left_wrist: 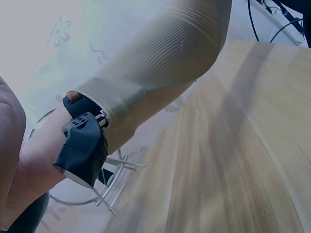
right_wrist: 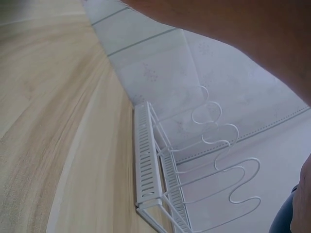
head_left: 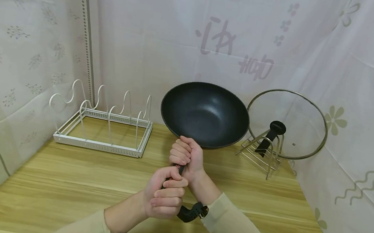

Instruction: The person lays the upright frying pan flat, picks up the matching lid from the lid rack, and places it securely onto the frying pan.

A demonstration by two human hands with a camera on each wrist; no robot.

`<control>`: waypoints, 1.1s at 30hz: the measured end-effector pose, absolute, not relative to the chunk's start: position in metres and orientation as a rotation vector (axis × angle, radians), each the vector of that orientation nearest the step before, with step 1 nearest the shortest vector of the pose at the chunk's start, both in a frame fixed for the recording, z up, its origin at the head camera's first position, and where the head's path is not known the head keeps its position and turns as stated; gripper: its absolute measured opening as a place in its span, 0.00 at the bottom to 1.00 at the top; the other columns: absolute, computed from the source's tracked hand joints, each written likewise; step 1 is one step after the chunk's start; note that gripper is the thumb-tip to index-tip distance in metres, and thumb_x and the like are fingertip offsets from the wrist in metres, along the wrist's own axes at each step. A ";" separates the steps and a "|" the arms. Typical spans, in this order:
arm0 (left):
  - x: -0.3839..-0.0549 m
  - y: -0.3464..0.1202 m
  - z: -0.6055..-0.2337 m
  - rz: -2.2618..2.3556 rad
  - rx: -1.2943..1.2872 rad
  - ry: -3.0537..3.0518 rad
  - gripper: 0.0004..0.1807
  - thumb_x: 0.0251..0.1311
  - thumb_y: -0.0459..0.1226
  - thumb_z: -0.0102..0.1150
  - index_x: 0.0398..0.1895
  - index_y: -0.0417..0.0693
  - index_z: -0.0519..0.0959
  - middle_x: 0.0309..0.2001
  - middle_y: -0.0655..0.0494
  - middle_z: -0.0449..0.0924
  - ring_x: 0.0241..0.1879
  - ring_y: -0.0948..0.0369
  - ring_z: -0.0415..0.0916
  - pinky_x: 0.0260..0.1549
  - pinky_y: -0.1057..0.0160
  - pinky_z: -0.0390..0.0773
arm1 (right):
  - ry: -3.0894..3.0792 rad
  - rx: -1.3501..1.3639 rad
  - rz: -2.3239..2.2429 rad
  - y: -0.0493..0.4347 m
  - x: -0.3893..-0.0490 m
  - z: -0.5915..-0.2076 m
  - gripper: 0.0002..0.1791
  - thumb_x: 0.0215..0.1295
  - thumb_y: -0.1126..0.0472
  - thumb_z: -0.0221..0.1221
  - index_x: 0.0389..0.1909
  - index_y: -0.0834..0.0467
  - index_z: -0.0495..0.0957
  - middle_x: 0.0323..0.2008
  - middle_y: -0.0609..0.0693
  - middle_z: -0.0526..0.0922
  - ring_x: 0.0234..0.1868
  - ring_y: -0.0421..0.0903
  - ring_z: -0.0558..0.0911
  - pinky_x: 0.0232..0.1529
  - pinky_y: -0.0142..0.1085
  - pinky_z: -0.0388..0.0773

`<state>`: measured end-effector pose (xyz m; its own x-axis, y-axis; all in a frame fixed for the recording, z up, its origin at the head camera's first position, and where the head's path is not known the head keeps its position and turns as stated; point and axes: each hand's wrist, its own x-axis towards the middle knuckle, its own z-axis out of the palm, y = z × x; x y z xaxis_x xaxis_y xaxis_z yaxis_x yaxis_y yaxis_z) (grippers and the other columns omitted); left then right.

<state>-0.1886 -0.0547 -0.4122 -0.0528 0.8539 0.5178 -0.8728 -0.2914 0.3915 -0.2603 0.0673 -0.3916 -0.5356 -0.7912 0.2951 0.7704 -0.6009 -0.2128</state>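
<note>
A black wok (head_left: 205,113) is tilted up in front of me, its dark inside facing the head camera. Both hands grip its handle (head_left: 180,168), one behind the other. My left hand (head_left: 166,194) is curled round the end nearest me. The right hand (head_left: 188,157) holds the handle farther along, close to the pan. Most of the handle is hidden by the fingers. In the left wrist view, part of a hand (left_wrist: 8,145) fills the left edge; the right wrist view shows only a sliver of the dark wok (right_wrist: 283,213).
At the left on the wooden table (head_left: 97,183) stands a white wire rack (head_left: 95,145) with wavy dividers. A glass lid (head_left: 325,133) with a black knob leans upright in a small metal stand (head_left: 268,163) at the right. Patterned curtains (head_left: 149,26) hang behind.
</note>
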 end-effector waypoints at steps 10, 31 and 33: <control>-0.188 -0.055 -0.413 1.689 0.762 -0.031 0.25 0.79 0.42 0.39 0.17 0.55 0.55 0.10 0.62 0.53 0.07 0.64 0.53 0.08 0.67 0.52 | 0.067 -0.439 -2.180 0.069 -0.260 -0.393 0.29 0.88 0.55 0.39 0.18 0.46 0.49 0.16 0.38 0.50 0.14 0.36 0.58 0.22 0.30 0.74; -0.191 -0.053 -0.414 1.678 0.733 -0.035 0.24 0.79 0.41 0.39 0.18 0.55 0.54 0.10 0.62 0.53 0.07 0.65 0.53 0.08 0.68 0.52 | 0.092 -0.410 -2.192 0.072 -0.262 -0.395 0.29 0.87 0.57 0.41 0.18 0.45 0.47 0.16 0.38 0.49 0.14 0.36 0.58 0.21 0.32 0.78; -0.191 -0.053 -0.415 1.675 0.730 -0.039 0.24 0.79 0.42 0.39 0.17 0.55 0.54 0.10 0.62 0.53 0.07 0.65 0.53 0.08 0.69 0.52 | 0.095 -0.406 -2.193 0.072 -0.262 -0.396 0.28 0.86 0.58 0.41 0.19 0.45 0.47 0.16 0.38 0.49 0.14 0.36 0.58 0.21 0.32 0.78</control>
